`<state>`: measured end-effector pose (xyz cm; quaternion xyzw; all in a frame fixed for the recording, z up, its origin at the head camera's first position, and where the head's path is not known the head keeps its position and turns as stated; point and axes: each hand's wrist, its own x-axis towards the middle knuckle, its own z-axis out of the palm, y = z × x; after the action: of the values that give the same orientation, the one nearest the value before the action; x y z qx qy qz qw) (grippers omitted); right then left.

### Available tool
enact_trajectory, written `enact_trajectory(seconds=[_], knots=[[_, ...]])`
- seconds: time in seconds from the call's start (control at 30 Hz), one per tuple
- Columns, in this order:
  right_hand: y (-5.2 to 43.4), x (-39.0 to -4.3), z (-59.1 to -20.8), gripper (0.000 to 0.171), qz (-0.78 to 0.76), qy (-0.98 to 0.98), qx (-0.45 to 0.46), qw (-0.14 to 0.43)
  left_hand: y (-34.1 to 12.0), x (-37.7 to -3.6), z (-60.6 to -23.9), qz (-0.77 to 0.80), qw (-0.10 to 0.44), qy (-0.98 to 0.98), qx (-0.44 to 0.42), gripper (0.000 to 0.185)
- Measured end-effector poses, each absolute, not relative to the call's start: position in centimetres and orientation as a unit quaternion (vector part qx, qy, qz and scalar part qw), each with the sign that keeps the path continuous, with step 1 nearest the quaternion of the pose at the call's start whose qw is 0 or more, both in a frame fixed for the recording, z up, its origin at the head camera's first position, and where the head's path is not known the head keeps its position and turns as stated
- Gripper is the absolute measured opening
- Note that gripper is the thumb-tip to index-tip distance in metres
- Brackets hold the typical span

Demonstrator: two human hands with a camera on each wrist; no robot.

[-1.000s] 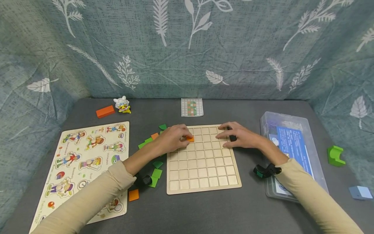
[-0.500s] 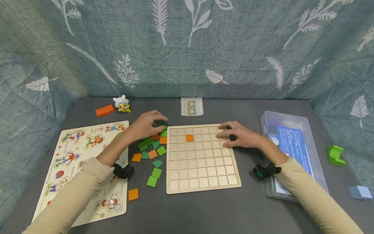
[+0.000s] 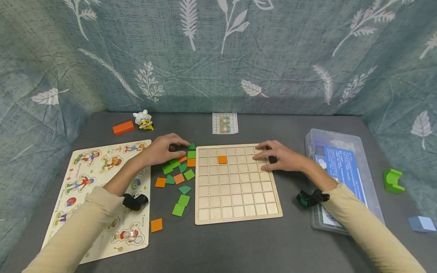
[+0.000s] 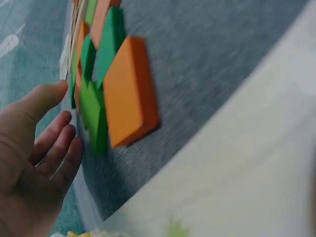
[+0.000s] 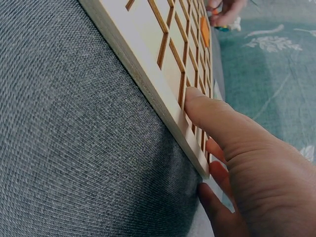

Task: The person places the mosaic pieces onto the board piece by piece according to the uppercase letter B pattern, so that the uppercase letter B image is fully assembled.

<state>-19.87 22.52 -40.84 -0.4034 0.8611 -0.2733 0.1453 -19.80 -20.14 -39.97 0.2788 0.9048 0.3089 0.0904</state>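
**Two hands at a wooden grid board, one orange tile seated**

A dark grey table (image 3: 239, 246) fills the lower half of the head view, with leaf-print cloth (image 3: 218, 53) hung behind it. At lower left lies a picture puzzle board (image 3: 99, 178); at right sits a clear plastic box (image 3: 368, 182) with a blue sheet in it.

The wooden grid board (image 3: 237, 184) lies in the middle of the frame. One orange tile (image 3: 222, 159) sits in a cell of its second row from the top, left of centre. The right hand (image 3: 281, 157) rests flat on the board's upper right corner, fingers straight and spread; the right wrist view shows the thumb (image 5: 222, 123) lying against the board's edge.

Just left of the board lies a scatter of green and orange tiles (image 3: 177, 176). The left hand (image 3: 164, 148) is over the upper end of that scatter, fingers bent towards a green tile (image 3: 192, 146); whether it grips the piece cannot be told. In the left wrist view the fingers (image 4: 59, 148) are loosely apart beside the tiles.

A small pattern card (image 3: 225, 123) lies above the board. An orange block (image 3: 123, 127) and a small toy figure (image 3: 143, 120) sit upper left; a green block (image 3: 393, 181) and a blue block (image 3: 421, 223) lie at far right.
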Motion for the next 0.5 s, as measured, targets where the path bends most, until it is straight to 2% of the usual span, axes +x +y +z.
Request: enact_trajectory(seconds=[0.5], knots=[[22.7, -20.0, -41.0, 0.040, -0.275, 0.859, -0.408, 0.142, -17.9, -19.0, -40.2, 0.265, 0.058, 0.923, 0.271, 0.016]])
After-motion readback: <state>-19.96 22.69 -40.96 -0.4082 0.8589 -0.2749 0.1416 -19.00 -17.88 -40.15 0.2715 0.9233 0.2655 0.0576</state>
